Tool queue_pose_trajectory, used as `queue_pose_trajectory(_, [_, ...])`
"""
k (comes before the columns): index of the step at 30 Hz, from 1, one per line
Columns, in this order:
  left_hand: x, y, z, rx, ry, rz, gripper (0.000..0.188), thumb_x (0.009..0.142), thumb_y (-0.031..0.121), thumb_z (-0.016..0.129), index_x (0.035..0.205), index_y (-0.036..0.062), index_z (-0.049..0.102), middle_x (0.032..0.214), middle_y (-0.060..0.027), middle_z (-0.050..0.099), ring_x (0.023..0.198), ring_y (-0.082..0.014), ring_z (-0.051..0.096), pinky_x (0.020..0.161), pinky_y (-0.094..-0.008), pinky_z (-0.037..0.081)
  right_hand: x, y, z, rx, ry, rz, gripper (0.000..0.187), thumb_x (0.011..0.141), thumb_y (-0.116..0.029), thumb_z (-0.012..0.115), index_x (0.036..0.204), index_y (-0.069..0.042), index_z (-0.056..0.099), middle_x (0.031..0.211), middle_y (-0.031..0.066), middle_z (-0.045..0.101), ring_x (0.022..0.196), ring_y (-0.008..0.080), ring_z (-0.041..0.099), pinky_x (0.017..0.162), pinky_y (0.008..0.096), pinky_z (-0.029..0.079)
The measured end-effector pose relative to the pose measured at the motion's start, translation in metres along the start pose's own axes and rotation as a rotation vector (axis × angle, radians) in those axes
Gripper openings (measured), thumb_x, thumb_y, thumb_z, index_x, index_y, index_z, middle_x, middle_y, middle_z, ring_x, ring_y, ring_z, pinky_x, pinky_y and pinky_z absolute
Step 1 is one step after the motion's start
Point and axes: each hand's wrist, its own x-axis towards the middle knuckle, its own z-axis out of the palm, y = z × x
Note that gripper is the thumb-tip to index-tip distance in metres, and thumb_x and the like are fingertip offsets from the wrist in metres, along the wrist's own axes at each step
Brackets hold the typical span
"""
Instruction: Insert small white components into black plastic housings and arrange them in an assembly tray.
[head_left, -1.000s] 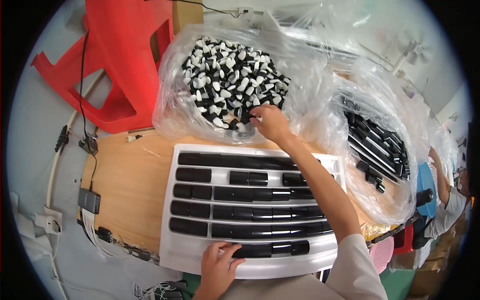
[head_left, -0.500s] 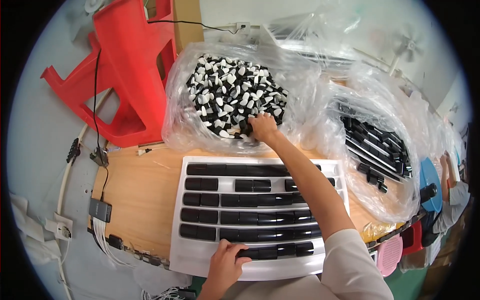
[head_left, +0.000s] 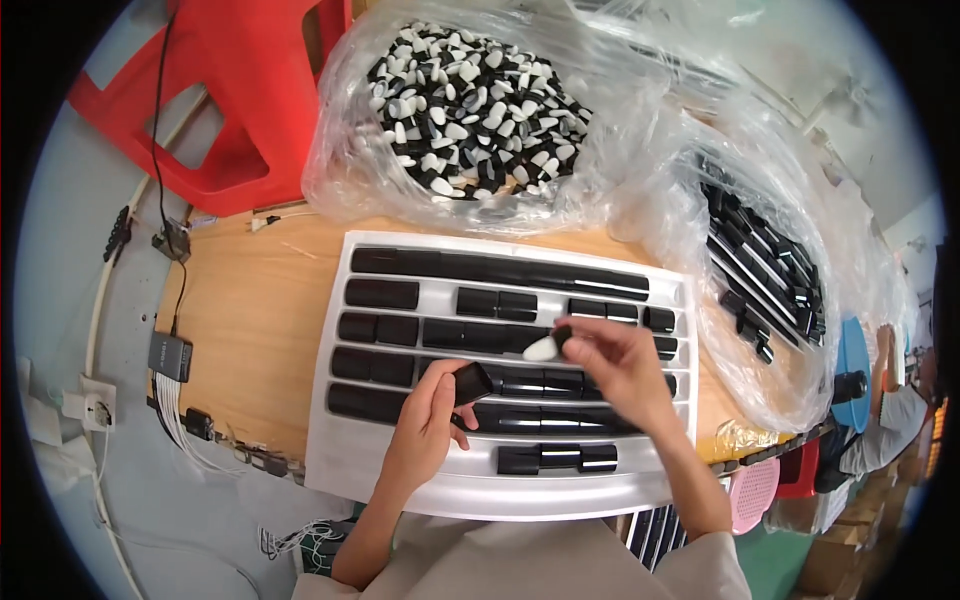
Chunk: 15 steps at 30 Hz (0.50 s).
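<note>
My left hand is closed around a short black cylinder, its open-looking end turned up and to the right. In my right hand a small black piece with a white rounded tip is pinched between thumb and fingers, the tip pointing left toward the cylinder. The two parts are apart. Both hands hover over a white tray whose long grooves hold rows of glossy black cylinders. In the nearest row lies a short run of black cylinders.
Behind the tray, an open clear plastic bag holds a heap of black-and-white pieces. Another bag at right contains black tubes. A red plastic stool stands far left; a black box with white cables sits at the table's left edge.
My right hand has come back from the heap with a white-tipped piece. My left hand has lifted a black cylinder out of the nearest row. The view has tilted down.
</note>
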Motion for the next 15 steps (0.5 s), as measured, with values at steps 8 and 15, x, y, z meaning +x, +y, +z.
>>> queue_pose_trajectory(8, [-0.005,-0.003,0.035,0.26,-0.088,0.171,0.033,0.106,0.026,0.037,0.117,0.0025,0.058,0.068,-0.0007,0.052,0.05,-0.0049,0.042,0.045,-0.0206,0.036,-0.042,0.017,0.024,0.185,0.112,-0.008,0.028,0.089,-0.007,0.07,0.114,0.004,0.066,0.096,0.0118,0.072,0.088,0.0092,0.066,0.077,0.0227,0.053])
queue_pose_trajectory(15, [-0.001,-0.017,0.045,0.382,0.008,0.461,0.027,0.104,0.019,0.042,0.115,0.0025,0.06,0.079,-0.0023,0.056,0.048,-0.005,0.044,0.042,-0.0209,0.036,-0.045,0.019,0.03,0.224,0.103,0.067,0.027,0.088,-0.007,0.071,0.114,0.003,0.068,0.091,0.0107,0.073,0.082,0.0079,0.065,0.074,0.0213,0.053])
